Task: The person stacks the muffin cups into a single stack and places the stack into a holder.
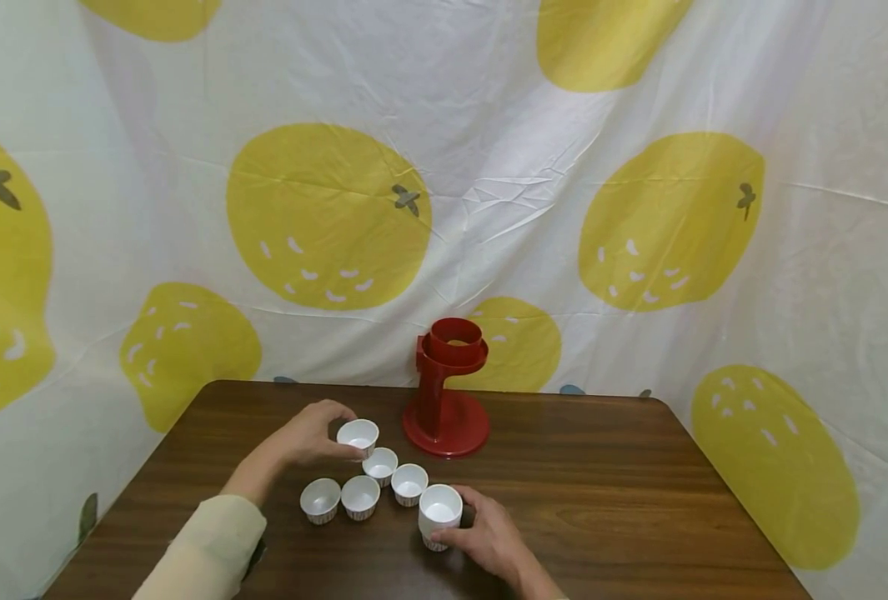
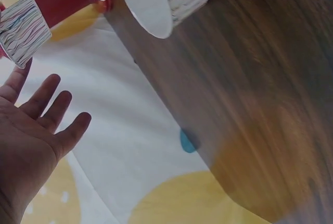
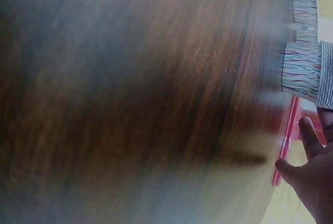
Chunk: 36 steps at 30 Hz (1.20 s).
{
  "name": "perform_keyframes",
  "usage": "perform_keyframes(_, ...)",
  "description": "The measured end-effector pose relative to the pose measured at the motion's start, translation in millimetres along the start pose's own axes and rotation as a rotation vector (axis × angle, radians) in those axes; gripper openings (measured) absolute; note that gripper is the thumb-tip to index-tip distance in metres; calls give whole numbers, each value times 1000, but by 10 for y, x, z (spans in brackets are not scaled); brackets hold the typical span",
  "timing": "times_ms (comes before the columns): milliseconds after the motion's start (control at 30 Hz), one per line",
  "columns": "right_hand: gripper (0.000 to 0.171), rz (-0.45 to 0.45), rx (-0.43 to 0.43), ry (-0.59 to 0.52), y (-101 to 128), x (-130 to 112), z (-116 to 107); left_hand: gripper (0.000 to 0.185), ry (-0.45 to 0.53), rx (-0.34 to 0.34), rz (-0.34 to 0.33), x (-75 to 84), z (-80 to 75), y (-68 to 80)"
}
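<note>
In the head view, my left hand (image 1: 312, 435) pinches a small paper baking cup (image 1: 358, 435), thumb at its near side and fingers behind. The cup is white inside; coloured wavy lines run round its outside, as the held cup (image 2: 25, 30) shows in the left wrist view. Nearer the front, my right hand (image 1: 490, 533) grips the upper cup (image 1: 440, 505) of a stack, over a lower cup (image 1: 434, 546). Between the hands, two cups stand in a slanting line, a back cup (image 1: 380, 467) and a front cup (image 1: 409, 484).
Two more cups stand side by side at the left, a left cup (image 1: 320, 500) and a right cup (image 1: 360, 497). A red stand (image 1: 451, 417) with a round ring on top is at the back of the wooden table (image 1: 609, 492). Behind hangs a lemon-print cloth (image 1: 489, 108).
</note>
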State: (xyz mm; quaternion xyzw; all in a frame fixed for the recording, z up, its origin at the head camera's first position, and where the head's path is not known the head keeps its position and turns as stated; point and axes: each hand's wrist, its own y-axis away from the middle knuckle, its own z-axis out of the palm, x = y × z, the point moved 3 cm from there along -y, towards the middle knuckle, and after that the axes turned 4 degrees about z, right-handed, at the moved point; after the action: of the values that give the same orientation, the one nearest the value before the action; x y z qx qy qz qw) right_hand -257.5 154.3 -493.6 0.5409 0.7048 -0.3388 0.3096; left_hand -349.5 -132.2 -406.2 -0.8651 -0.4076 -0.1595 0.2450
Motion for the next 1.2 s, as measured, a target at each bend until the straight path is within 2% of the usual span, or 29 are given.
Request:
perform_keyframes(233, 62, -7, -1, -7, -3, 6, 4, 55, -2, -28, 1, 118, 10, -38)
perform_keyframes(533, 61, -1, 0, -21, -2, 11, 11, 54, -6, -41, 56, 268, 35, -91)
perform_keyframes(1200, 62, 5, -3, -2, -14, 14, 6, 57, 28, -85, 67, 517, 232, -209)
